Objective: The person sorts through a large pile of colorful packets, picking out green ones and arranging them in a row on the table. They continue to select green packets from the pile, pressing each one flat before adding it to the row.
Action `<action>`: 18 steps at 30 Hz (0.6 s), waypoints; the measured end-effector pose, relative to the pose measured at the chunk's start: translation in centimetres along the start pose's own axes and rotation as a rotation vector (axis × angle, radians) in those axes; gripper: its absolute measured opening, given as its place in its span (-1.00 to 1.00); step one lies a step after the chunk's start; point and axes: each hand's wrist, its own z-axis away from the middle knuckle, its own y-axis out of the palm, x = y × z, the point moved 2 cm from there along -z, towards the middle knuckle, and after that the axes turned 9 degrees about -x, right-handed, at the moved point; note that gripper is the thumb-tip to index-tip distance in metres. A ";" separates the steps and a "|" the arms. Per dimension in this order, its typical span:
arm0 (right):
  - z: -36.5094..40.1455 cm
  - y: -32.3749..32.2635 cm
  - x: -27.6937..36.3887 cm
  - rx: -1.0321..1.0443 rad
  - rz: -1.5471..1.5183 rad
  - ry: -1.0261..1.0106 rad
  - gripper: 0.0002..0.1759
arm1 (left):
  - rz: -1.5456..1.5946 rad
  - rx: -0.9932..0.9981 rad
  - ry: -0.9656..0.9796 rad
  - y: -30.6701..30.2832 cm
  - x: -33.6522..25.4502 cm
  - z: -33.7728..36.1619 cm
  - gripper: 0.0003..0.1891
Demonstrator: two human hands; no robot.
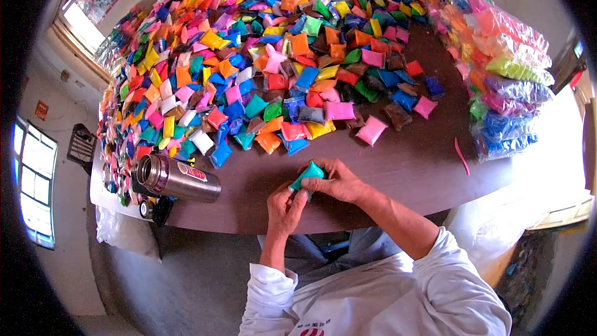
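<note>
A small teal packet [309,176] is held between both hands above the front edge of the brown table [249,211]. My left hand [286,207] pinches its lower left end. My right hand [336,180] has its fingers and thumb closed on the upper right part, covering some of it. Beyond the hands, the nearest loose packets are a pink one [371,130] and an orange one [268,143], both lying on the table.
A large heap of multicoloured packets [249,43] covers the far and left table. An uncapped steel flask [186,179] stands at the left front, near a dark object. Stacked clear bags of packets [513,87] are at the right. A pink strip [461,155] lies nearby.
</note>
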 end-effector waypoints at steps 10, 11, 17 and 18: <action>0.1 -0.4 0.5 0.011 -0.045 0.081 -0.67 | 0.012 -0.004 -0.077 0.1 -0.5 0.0 -0.59; 0.1 -0.5 0.2 -0.014 -0.027 0.115 -0.65 | -0.006 0.009 -0.112 0.1 -0.6 0.0 -0.59; -0.1 -0.5 -0.6 -0.047 -0.052 0.090 -0.60 | 0.007 0.012 -0.106 0.1 -0.2 0.1 -0.57; -0.1 -0.4 -0.6 -0.096 -0.098 0.103 -0.63 | 0.007 0.012 -0.108 0.1 -0.1 0.2 -0.57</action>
